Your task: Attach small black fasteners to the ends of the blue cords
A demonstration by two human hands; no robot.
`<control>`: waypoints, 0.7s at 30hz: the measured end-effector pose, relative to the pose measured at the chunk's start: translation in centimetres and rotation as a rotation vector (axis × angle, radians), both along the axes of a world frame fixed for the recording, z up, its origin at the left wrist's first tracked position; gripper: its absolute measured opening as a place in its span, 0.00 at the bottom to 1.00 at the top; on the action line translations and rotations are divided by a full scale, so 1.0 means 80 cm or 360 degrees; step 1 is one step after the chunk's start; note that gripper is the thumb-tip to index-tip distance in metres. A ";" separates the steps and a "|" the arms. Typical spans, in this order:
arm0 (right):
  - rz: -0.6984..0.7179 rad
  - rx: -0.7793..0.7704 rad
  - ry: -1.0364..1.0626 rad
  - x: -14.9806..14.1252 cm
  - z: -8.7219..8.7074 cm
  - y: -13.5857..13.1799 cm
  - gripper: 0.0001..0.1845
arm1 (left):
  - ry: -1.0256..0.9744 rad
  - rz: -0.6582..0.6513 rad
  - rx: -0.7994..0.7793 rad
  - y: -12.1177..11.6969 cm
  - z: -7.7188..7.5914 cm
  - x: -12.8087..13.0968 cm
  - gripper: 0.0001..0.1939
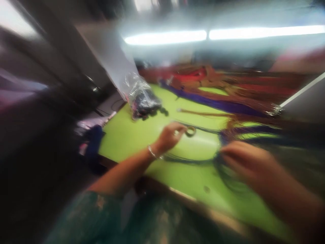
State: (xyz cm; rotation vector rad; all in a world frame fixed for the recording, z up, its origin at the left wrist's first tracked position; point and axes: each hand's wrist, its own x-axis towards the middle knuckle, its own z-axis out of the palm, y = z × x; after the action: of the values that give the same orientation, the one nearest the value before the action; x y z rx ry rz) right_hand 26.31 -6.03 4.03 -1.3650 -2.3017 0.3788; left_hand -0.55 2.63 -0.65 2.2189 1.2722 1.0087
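Note:
My left hand (170,136), with a bracelet at the wrist, pinches the edge of a small roll of tape (190,131) above the green tabletop. To the right, my right hand (247,156) is closed at the fingertips on a bundle of dark blue wires (217,157). Strands of this bundle run left across the table, one group passing behind my left hand and another in front of it. Motion smears the right hand and the wires around it, so single strands cannot be told apart.
A clear plastic bag of dark small parts (146,101) lies at the table's back left. Purple wires (213,102) and brown and red wires (228,81) stretch across the back. The green table's (132,135) front edge is close to my body. Lit tubes (167,37) hang above.

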 end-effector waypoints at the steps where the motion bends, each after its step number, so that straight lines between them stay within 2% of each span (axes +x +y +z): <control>1: 0.0065 -0.0152 -0.0046 -0.035 -0.006 0.006 0.10 | 0.0070 0.0273 -0.0041 0.017 0.001 -0.034 0.13; 2: 0.0080 -0.0276 -0.0129 -0.068 -0.014 0.013 0.11 | 0.0179 0.0515 -0.0088 0.035 0.001 -0.065 0.13; 5: 0.0052 -0.0459 -0.0342 -0.146 -0.042 0.032 0.11 | 0.0254 0.0766 -0.0081 0.082 0.003 -0.129 0.15; 8: 0.0016 -0.0553 -0.0499 -0.181 -0.061 0.038 0.10 | 0.0318 0.0816 -0.0052 0.108 -0.004 -0.146 0.16; 11: -0.0024 -0.0627 -0.0504 -0.185 -0.064 0.036 0.11 | 0.0418 0.0677 -0.0054 0.119 -0.020 -0.134 0.13; 13: 0.0031 -0.0646 -0.0451 -0.182 -0.062 0.037 0.10 | 0.0475 0.0656 -0.0021 0.123 -0.030 -0.128 0.13; 16: 0.0131 -0.0612 -0.0382 -0.177 -0.065 0.040 0.09 | 0.0529 0.0735 0.0046 0.129 -0.034 -0.134 0.16; 19: 0.0121 -0.0516 -0.0395 -0.176 -0.075 0.043 0.09 | 0.0596 0.0881 0.0107 0.144 -0.027 -0.152 0.24; 21: 0.0123 -0.0464 -0.0419 -0.176 -0.083 0.043 0.09 | 0.0774 0.1029 0.0159 0.158 -0.023 -0.160 0.27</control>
State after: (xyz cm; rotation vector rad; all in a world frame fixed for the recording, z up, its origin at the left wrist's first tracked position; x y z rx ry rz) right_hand 12.21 -2.59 -2.59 -1.5454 -2.5992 0.6126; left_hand -13.36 15.26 -2.51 2.2475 2.2993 0.7504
